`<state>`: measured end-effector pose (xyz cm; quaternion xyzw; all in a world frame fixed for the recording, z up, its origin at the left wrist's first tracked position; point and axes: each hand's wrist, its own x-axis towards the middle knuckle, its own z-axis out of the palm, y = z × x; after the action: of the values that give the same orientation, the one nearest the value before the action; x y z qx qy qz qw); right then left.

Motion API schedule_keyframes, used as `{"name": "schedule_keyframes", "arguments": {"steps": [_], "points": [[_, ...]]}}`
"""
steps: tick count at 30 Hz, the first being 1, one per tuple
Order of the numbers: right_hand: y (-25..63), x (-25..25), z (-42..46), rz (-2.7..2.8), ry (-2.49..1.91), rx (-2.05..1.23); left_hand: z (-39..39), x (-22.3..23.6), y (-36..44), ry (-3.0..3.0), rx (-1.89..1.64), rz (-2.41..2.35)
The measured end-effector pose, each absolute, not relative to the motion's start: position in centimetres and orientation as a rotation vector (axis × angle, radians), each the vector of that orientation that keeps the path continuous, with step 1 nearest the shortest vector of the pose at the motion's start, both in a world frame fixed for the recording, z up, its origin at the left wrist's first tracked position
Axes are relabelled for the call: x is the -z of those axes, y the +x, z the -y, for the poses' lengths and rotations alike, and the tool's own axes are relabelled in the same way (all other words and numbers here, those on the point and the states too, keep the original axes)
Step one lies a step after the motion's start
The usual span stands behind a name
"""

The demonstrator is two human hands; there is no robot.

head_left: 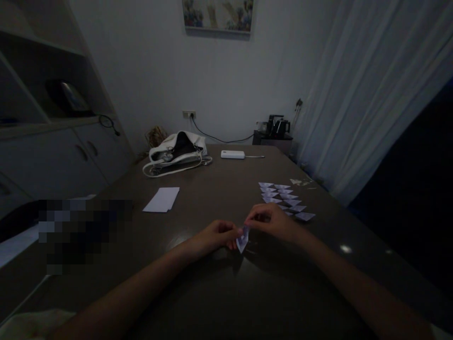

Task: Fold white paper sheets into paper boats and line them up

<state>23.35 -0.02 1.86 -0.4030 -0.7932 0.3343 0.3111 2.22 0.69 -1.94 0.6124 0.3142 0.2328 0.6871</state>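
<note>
Between my two hands is a small folded piece of white paper [242, 241], its pointed tip hanging down just above the brown table [212, 283]. My left hand [221, 234] pinches its left side between thumb and fingers. At its upper right corner, the fingertips of my right hand [272, 219] are closed on the same paper. Beyond my right hand lie several folded paper triangles [292, 202] in two overlapping columns, the nearest ones partly hidden by that hand. To the left rests a stack of white paper sheets [163, 199].
A white handbag [179, 151] stands open at the back left. Right of it lies a white power bank [232, 154] with a short cable. Paper scraps [300, 182] sit near the right edge. A black kettle [282, 127] stands on a cabinet behind; a curtain [336, 94] hangs at right.
</note>
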Motion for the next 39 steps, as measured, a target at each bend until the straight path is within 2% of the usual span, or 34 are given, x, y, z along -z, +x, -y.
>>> {"name": "schedule_keyframes", "arguments": {"steps": [10,20,31,39], "points": [[24.4,-1.7,-0.3,2.246,-0.98,-0.704,-0.6,2.2,2.2,1.301,-0.508,-0.713],[24.4,-2.2,-0.1,2.284,-0.954,-0.688,-0.7,2.2,2.1,1.327,-0.48,-0.712],[23.6,-1.9,-0.1,2.129,-1.125,-0.777,-1.0,2.7,2.5,1.235,-0.542,-0.699],[23.6,-1.1,-0.6,1.974,-1.313,-0.624,-1.3,3.7,2.7,1.125,-0.671,-0.692]]}}
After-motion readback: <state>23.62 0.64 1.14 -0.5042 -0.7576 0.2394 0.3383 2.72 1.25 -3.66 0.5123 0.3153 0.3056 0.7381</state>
